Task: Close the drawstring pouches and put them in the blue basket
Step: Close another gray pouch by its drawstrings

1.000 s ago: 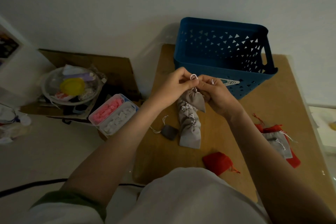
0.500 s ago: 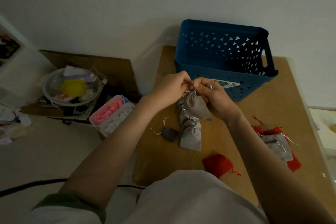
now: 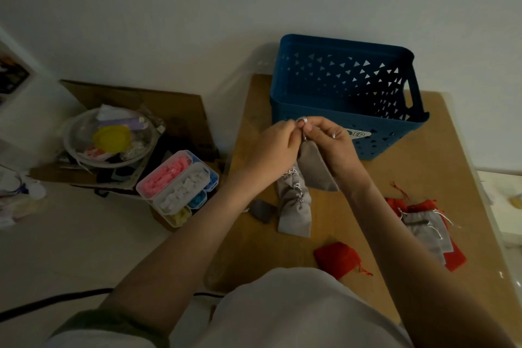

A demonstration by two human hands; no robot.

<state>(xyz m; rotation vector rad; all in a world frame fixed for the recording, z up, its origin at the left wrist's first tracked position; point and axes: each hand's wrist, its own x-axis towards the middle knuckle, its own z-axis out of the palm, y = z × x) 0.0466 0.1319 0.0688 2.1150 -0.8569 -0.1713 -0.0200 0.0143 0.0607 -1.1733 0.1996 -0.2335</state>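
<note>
Near table [image 3: 423, 178] edge: one red pouch [image 3: 336, 258], drawn shut. Behind it, mid-table: grey pile [image 3: 295, 206] of cinched pouches, with a small dark pouch [image 3: 262, 210] just to its left. Right side, close to the edge: mixed red and grey heap [image 3: 423, 230]. Bare wood between heap and pile.

Above the pile: left hand [image 3: 275, 147] and right hand [image 3: 336, 147], fingertips together, pinch the drawstring at the neck of a grey pouch [image 3: 316, 169] that hangs tilted, off the table.

Far edge: blue basket [image 3: 347, 118] at the wall, its near rim just behind the hands.

basket [image 3: 350, 121] top open | pouches [image 3: 293, 203] clutter table [image 3: 395, 172] below hands
</note>
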